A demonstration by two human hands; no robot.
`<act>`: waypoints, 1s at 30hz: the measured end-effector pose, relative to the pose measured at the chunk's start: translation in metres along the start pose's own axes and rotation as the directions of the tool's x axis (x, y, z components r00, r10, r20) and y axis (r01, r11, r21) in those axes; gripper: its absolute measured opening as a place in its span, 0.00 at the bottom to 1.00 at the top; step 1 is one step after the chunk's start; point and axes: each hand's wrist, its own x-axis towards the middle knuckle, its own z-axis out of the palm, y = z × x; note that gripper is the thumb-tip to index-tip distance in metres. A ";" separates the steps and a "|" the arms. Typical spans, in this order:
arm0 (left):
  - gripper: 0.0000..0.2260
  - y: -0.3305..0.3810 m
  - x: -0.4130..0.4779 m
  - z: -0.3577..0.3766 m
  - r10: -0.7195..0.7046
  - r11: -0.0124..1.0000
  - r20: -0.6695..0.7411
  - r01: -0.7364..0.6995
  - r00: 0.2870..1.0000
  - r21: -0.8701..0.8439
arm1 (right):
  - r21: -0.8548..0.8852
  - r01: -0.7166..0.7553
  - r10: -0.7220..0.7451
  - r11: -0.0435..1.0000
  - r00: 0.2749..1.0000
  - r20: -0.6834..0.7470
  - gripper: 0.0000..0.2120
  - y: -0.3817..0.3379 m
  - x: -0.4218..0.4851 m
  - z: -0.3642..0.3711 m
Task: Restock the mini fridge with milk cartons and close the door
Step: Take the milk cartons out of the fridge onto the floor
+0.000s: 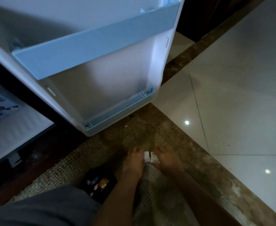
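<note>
Two small white milk cartons (150, 158) stand side by side on the woven mat, low in the view. My left hand (134, 160) presses against the left carton and my right hand (167, 158) against the right one, so both hands clasp the pair between them. Above them the mini fridge door (91, 62) hangs wide open, showing its white inner side with a pale blue shelf bar (95, 39) and a lower rail (119, 111). The door shelves hold nothing that I can see. The fridge body (11, 128) is at the far left, its inside mostly out of view.
A brown woven mat (130, 136) covers the floor under the door. A dark slipper with small charms (98, 183) lies left of my left forearm. A brown stone strip (199, 168) borders glossy white tiles (239, 111) on the right. My grey-clad knee (44, 207) fills the bottom left.
</note>
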 end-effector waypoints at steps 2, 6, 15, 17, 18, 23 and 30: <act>0.20 0.003 -0.004 -0.005 -0.010 0.999 0.049 0.011 0.999 -0.036 | -0.029 -0.053 0.055 0.998 0.995 0.078 0.21 -0.001 0.000 -0.005; 0.17 0.005 -0.013 -0.022 -0.016 0.996 0.108 0.025 0.994 -0.090 | -0.016 -0.057 0.058 0.998 0.991 0.120 0.17 -0.002 -0.008 -0.019; 0.15 0.016 -0.046 -0.091 0.062 0.997 0.222 -0.070 0.973 0.031 | -0.127 -0.057 0.083 0.990 0.973 0.214 0.10 -0.033 -0.013 -0.090; 0.16 0.021 -0.061 -0.115 0.093 0.989 0.196 -0.113 0.976 0.091 | -0.131 0.012 0.011 0.991 0.984 0.179 0.07 -0.045 -0.013 -0.114; 0.17 0.021 -0.069 -0.129 0.113 0.982 0.175 -0.137 0.978 0.132 | -0.132 0.054 -0.034 0.990 0.988 0.150 0.07 -0.053 -0.015 -0.128; 0.19 -0.006 -0.119 -0.204 0.178 0.938 0.040 -0.181 0.983 0.295 | -0.113 0.220 -0.206 0.969 0.971 0.120 0.13 -0.096 -0.016 -0.196; 0.18 -0.064 -0.212 -0.295 0.154 0.935 -0.157 -0.092 0.976 0.342 | -0.111 0.350 -0.351 0.930 0.936 0.015 0.17 -0.184 -0.002 -0.270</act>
